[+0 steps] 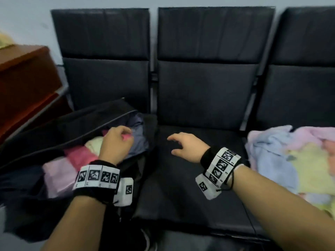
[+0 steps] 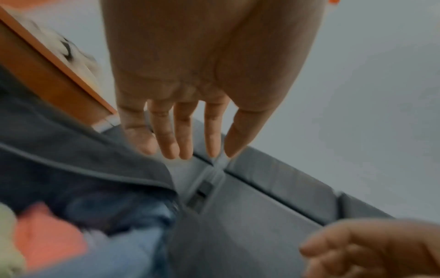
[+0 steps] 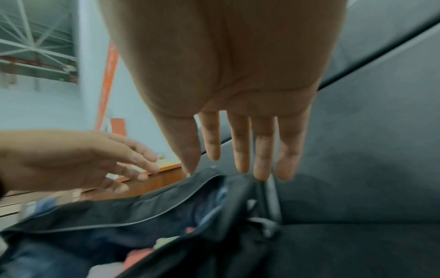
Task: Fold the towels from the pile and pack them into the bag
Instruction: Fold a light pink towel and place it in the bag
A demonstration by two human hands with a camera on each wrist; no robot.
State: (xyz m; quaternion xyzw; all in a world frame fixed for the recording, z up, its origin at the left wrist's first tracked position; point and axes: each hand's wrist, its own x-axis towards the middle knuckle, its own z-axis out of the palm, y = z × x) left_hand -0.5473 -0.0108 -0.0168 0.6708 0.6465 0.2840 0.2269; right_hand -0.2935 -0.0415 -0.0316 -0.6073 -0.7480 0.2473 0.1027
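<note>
An open black bag (image 1: 81, 124) lies on the left seat, with pink (image 1: 79, 156), pale yellow (image 1: 94, 144), lilac (image 1: 58, 174) and blue-grey (image 1: 139, 138) towels inside it. My left hand (image 1: 117, 140) hovers over the bag's opening; in the left wrist view its fingers (image 2: 185, 143) are straight and hold nothing. My right hand (image 1: 183, 144) is above the middle seat just right of the bag, fingers (image 3: 240, 156) spread and empty. The pile of unfolded towels (image 1: 290, 156), light blue, pink and yellow, lies on the right seat. The bag's zipped rim (image 3: 119, 223) shows below both hands.
Black padded seats stand in a row against a pale wall; the middle seat (image 1: 190, 187) carries nothing. A brown wooden cabinet (image 1: 27, 84) stands left of the bag, with a pale cloth on top. Floor shows at the bottom edge.
</note>
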